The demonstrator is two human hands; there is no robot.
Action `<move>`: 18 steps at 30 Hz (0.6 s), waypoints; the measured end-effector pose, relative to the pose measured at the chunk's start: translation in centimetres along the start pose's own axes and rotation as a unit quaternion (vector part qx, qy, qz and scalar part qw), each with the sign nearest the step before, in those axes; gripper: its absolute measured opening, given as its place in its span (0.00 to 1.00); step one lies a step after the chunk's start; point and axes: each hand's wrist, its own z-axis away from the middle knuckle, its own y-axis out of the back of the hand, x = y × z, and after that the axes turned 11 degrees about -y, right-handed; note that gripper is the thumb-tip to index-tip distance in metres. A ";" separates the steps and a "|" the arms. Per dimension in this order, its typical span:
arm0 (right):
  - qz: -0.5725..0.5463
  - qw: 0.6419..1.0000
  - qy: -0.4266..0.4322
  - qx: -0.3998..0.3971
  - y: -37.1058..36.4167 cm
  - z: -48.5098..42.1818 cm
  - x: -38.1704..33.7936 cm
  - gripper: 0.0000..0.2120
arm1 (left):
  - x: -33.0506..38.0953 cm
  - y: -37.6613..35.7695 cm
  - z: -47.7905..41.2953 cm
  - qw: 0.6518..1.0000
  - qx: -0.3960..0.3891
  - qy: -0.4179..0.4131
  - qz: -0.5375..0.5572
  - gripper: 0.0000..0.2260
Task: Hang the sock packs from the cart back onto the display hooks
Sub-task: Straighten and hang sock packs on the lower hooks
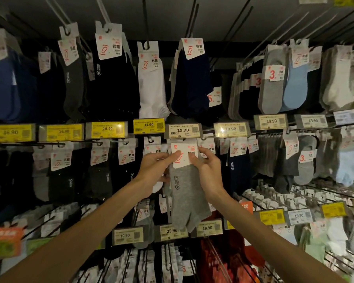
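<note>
A grey sock pack (187,193) with a white card header hangs in front of the middle row of the display. My left hand (154,167) pinches the left edge of the card header, thumb on its front. My right hand (207,167) pinches the right edge of the same card. The top of the card sits just under the 19.90 price tag (183,130), where the display hook's tip is hidden behind the tag. The cart is out of view.
Rows of hooks carry black, white, navy, grey and light-blue sock packs all around. A white pack (151,82) and a navy pack (192,82) hang above. Long bare hook rods (274,199) stick out at lower right. Price tags line each rail.
</note>
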 end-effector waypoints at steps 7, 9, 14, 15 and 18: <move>-0.005 1.000 -0.005 -0.030 0.0 -0.2 -1.0 0.14 | -0.1 -0.3 -0.2 0.999 0.006 -0.033 -0.002 0.14; -0.004 0.999 -0.014 -0.038 -0.3 -0.4 -1.2 0.14 | -0.2 -0.2 -0.3 0.999 0.016 -0.036 -0.001 0.14; 0.019 1.000 0.004 -0.021 -0.7 -0.6 -0.9 0.14 | -0.2 0.0 -0.6 1.000 0.007 -0.030 -0.003 0.15; 0.017 1.000 0.007 -0.015 -0.7 -0.6 -0.8 0.14 | -0.1 -0.1 -0.6 1.000 0.005 -0.028 0.000 0.14; 0.005 1.000 0.003 0.001 -0.7 -0.6 -0.6 0.14 | 0.1 -0.2 -0.7 1.000 -0.005 -0.025 -0.002 0.13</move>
